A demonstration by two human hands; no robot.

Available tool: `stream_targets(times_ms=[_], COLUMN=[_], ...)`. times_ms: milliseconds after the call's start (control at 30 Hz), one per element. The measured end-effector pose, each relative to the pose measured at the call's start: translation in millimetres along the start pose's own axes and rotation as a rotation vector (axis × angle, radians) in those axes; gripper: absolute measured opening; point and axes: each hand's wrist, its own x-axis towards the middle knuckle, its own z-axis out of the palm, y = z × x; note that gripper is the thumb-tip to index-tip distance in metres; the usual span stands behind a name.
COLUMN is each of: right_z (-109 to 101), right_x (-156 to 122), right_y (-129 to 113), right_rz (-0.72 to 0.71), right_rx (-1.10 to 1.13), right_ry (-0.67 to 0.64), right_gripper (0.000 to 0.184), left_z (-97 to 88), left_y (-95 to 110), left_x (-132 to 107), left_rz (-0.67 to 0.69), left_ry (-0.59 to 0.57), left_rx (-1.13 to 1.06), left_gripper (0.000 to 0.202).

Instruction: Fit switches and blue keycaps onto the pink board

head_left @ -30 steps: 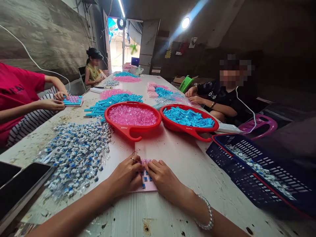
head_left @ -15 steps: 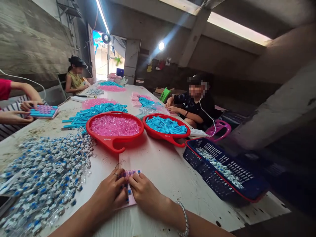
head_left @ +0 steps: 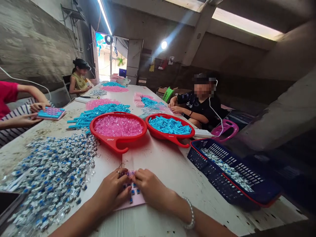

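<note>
In front of me a pink board (head_left: 138,199) lies on the table, bearing rows of small blue-and-dark square pieces (head_left: 134,191) and, at its far end, pink-purple ones. My left hand (head_left: 114,188), with a ring, curls over the board's left side, thumb and fingers bent against it. From the right, my right hand (head_left: 151,190) reaches onto the far part, its fingertips pinched together close to the left ones. Whatever sits under those fingertips is hidden. A heap of small white-and-blue pieces (head_left: 56,174) spreads left of my left hand.
Beyond the board stand a red tray (head_left: 108,141) of clear pink pieces and another red tray (head_left: 172,137) of blue strips. A dark blue basket (head_left: 209,176) holds white pieces at right. Blue strips (head_left: 103,110) lie behind. Co-workers sit along both sides; a dark flat object (head_left: 10,204) is at lower left.
The view has shifted slightly left, so things appear further right. My right hand has moved slightly away from the left one, showing more pieces on the board. Both hands stay on it.
</note>
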Motion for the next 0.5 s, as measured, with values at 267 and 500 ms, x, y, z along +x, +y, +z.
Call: stream_targets(times_ms=[267,500], right_z=[-54,-30], right_x=[88,171], right_y=[76,130], right_rz=[0.391,0.719], right_rx=[0.227,0.188], right_ry=[0.343,0.089], right_gripper=[0.025,0.012], left_z=[-1.0,-5.8], left_y=[0,1], left_x=[-3,-2], left_rz=[0.072,0.075], left_ry=[-0.161,-0.315], left_rx=[-0.019,-0.025], left_gripper=[0.061,0.077])
